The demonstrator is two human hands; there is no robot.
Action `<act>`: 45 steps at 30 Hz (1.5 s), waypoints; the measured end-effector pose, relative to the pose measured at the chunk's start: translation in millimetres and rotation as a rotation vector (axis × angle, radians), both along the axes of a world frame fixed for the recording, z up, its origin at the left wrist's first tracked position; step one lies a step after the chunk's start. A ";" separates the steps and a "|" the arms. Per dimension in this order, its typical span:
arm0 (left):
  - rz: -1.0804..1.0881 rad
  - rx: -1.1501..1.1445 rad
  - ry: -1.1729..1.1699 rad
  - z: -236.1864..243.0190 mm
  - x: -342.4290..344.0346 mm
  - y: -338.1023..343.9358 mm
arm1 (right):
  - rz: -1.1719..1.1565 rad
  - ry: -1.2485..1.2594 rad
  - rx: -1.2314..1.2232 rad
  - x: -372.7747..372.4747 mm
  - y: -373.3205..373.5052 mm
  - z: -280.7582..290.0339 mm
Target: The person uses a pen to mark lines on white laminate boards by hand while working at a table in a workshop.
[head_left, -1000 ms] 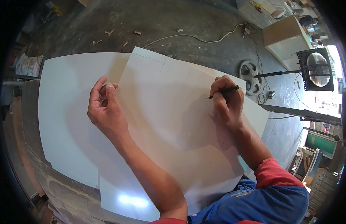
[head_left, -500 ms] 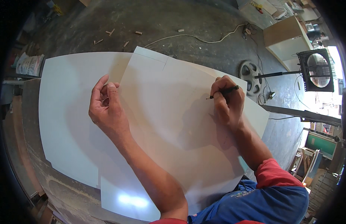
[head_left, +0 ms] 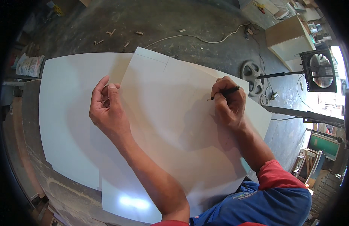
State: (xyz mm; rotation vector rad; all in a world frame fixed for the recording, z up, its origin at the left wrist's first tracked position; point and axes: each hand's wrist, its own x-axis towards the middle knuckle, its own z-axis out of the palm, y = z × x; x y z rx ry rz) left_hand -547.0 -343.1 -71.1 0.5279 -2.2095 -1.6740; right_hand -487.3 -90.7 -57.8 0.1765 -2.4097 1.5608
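My right hand (head_left: pixel 231 100) grips a black pencil (head_left: pixel 231 90) between thumb and fingers, its thin tip pointing left and slightly down over a large white board (head_left: pixel 170 113). My left hand (head_left: pixel 108 103) hovers by the left edge of that board, palm turned up and fingers loosely curled. Its thumb stands apart from the index finger, and I see nothing in it. Thin lines cross near the board's far corner. Beneath lies a second white sheet (head_left: pixel 69 113), which shows on the left.
Beyond the boards, a pale cable (head_left: pixel 197 36) and several wood scraps (head_left: pixel 140 33) lie on the concrete floor. At the right are a black fan (head_left: pixel 318 71) on a round base (head_left: pixel 253 78) and a wooden cabinet (head_left: pixel 287 35). A sack (head_left: pixel 29 65) stands at far left.
My right hand and the pencil have shifted very slightly left. My left hand and the boards look the same.
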 end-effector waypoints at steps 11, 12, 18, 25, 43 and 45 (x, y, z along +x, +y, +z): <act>0.003 -0.035 0.013 -0.3 0.2 0.0 | 0.001 0.006 -0.021 -0.7 -0.2 -1.4; 0.003 -0.035 0.013 -0.4 0.1 0.0 | 0.003 0.001 -0.021 -0.7 -0.3 -1.8; -0.001 -0.018 0.031 -1.1 -0.5 -0.2 | 0.004 0.000 -0.019 1.3 4.3 -5.6; 0.010 -0.015 0.040 -2.0 0.1 -1.8 | -0.315 -0.004 -0.289 -2.0 3.7 2.6; -0.006 -0.002 0.051 -2.5 -0.5 -0.8 | -0.198 -0.094 -0.005 -3.9 -0.4 0.0; -0.004 0.004 0.054 -2.4 -0.4 -1.0 | -0.213 -0.092 -0.019 -3.8 -2.5 0.0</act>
